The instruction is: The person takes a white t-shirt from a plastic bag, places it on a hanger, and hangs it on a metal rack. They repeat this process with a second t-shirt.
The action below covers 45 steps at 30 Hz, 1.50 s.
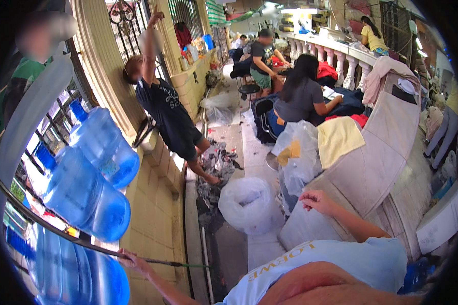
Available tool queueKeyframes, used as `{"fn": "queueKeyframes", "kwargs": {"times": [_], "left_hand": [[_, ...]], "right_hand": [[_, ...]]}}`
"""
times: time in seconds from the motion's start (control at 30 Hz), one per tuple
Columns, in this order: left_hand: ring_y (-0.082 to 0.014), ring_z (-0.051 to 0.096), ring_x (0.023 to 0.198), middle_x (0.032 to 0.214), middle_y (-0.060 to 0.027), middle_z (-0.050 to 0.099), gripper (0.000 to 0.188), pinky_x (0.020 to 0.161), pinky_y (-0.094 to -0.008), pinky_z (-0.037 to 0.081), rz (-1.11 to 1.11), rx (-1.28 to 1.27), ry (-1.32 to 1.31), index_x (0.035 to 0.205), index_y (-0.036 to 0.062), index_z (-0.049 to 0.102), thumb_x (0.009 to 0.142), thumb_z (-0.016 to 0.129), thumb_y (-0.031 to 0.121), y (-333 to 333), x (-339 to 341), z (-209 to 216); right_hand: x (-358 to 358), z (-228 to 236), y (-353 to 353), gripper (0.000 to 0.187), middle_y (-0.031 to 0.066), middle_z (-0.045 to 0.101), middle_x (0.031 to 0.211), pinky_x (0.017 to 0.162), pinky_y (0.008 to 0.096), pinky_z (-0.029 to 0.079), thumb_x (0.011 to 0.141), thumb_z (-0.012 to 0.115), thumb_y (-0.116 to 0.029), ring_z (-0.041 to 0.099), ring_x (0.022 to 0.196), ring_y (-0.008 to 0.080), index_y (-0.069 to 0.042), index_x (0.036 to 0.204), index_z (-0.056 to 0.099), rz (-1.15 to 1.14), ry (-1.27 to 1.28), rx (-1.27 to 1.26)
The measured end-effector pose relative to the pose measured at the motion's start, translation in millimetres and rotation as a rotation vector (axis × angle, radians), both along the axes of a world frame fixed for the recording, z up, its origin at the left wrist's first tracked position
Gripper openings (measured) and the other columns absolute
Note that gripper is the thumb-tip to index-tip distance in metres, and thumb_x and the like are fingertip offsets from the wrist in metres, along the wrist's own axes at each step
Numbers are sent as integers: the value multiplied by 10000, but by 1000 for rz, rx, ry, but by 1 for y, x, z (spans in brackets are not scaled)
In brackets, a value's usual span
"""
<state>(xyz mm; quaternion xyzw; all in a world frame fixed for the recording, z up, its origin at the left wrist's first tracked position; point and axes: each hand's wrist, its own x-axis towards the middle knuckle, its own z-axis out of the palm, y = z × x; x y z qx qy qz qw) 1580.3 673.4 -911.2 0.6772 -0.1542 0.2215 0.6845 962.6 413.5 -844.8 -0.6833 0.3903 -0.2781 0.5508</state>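
The pale blue shirt (356, 259) has short sleeves (387, 247) and gold capital lettering (284, 258).

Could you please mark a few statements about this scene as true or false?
1. The left hand is nearer the large water bottles than the right hand is. True.
2. Those bottles are red. False: they are blue.
3. A bundle of translucent plastic sits on the ground. True.
4. The yellow cloth lies on the ground. False: the yellow cloth lies over the tiled ledge.
5. The person in dark clothes beside the wall has an arm raised. True.
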Motion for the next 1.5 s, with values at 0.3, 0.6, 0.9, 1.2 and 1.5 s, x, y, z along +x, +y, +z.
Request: {"fn": "queueKeyframes", "kwargs": {"times": [0.3,0.6,0.9,1.2,1.5], "left_hand": [[-178,529,802,924,-108,569,308,676,-284,439,161,58,-171,1081,-33,522,951,514,246,-23,107,-51],[-273,532,865,1007,-171,543,392,728,-368,444,500,283,-299,1160,-61,451,950,490,269,-46,88,-33],[-368,535,928,1091,-233,516,485,780,-453,450,614,343,-295,1238,-89,380,948,467,291,-53,77,-36],[-404,531,972,1139,-259,502,528,793,-490,453,729,443,-317,1279,-97,341,944,471,290,-70,69,-49],[-438,526,1020,1189,-283,487,574,802,-526,456,915,629,-438,1321,-103,301,939,479,286,-55,74,-39]], "right_hand": [[52,-1,-31,162,30,623,800,633,240,491,912,553,-118,583,685,89,-40,1047,598,-156,55,31],[91,-40,-66,176,50,635,822,600,251,487,869,587,-97,591,657,105,-4,1017,611,-288,155,-3],[56,-104,-75,205,75,662,817,640,300,504,826,606,-101,611,691,138,-10,1007,637,-405,532,-211],[29,-147,-90,226,72,662,805,650,302,516,833,597,-130,628,704,155,-8,1020,631,-332,464,-216],[33,-114,-79,215,66,653,795,634,294,513,844,583,-125,624,691,146,-13,1023,620,-375,310,-72]]}}
